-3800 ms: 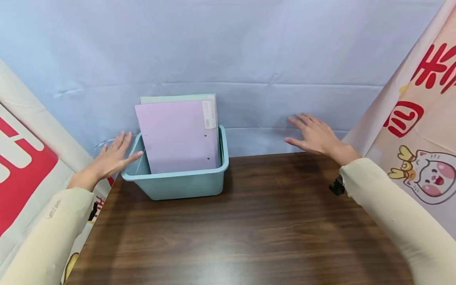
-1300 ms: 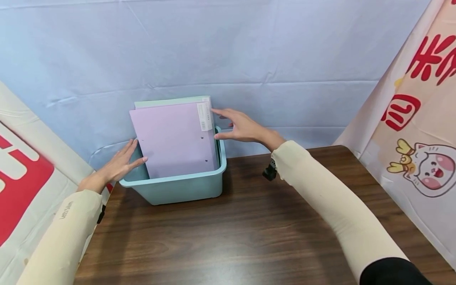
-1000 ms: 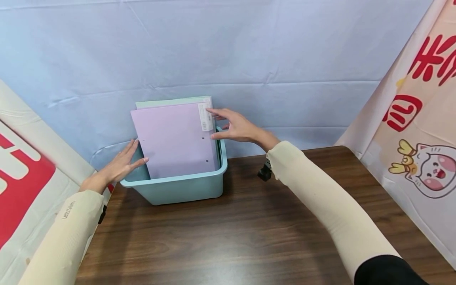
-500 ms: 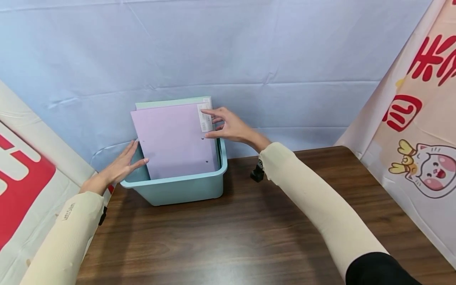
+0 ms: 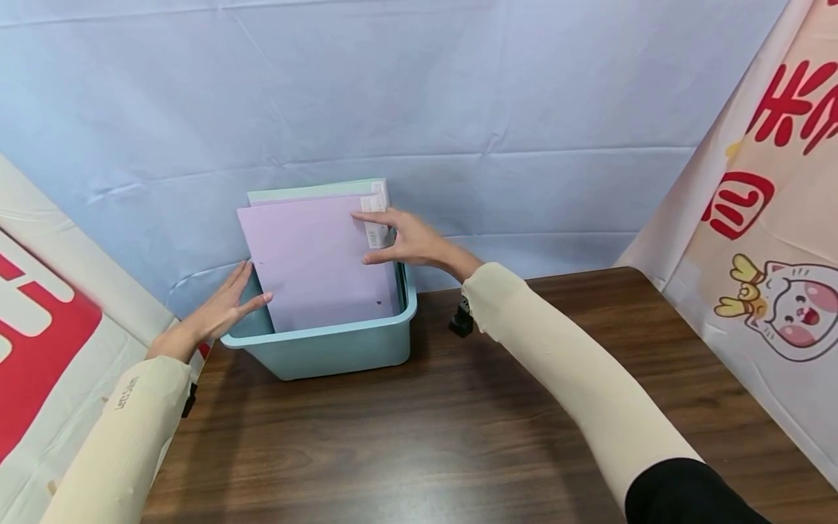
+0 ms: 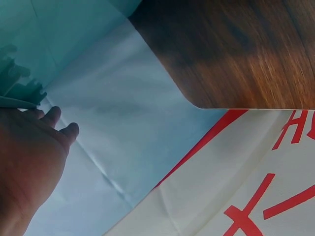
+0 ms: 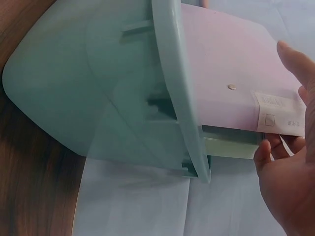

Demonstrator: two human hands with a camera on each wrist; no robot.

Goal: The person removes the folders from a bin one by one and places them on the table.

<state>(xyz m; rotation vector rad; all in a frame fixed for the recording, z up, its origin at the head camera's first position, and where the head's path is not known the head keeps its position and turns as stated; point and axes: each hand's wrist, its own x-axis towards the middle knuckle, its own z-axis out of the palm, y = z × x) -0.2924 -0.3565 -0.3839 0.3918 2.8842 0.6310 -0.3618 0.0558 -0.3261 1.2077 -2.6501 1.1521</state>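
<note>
In the head view a pale blue plastic bin [image 5: 321, 351] stands on the table with a purple file folder [image 5: 314, 262] upright in it. A mint green file folder [image 5: 294, 193] shows behind the purple one. My right hand [image 5: 419, 240] is at the purple folder's right edge, thumb and index finger over its front. The right wrist view shows other fingers [image 7: 275, 142] curled in at its edge, beside the white label [image 7: 278, 115]. My left hand [image 5: 219, 306] lies along the bin's left rim, fingers straight and thumb spread over the inside.
The dark wood table [image 5: 419, 437] runs in front of and to the right of the bin. A light blue cloth [image 5: 458, 87] hangs behind it. Printed banners flank both sides, one with a cartoon cat [image 5: 792, 313] at the right.
My right hand has come left from the table's right side to the folder's edge, and the purple folder's top has shifted slightly forward. My left hand has moved onto the bin's left rim.
</note>
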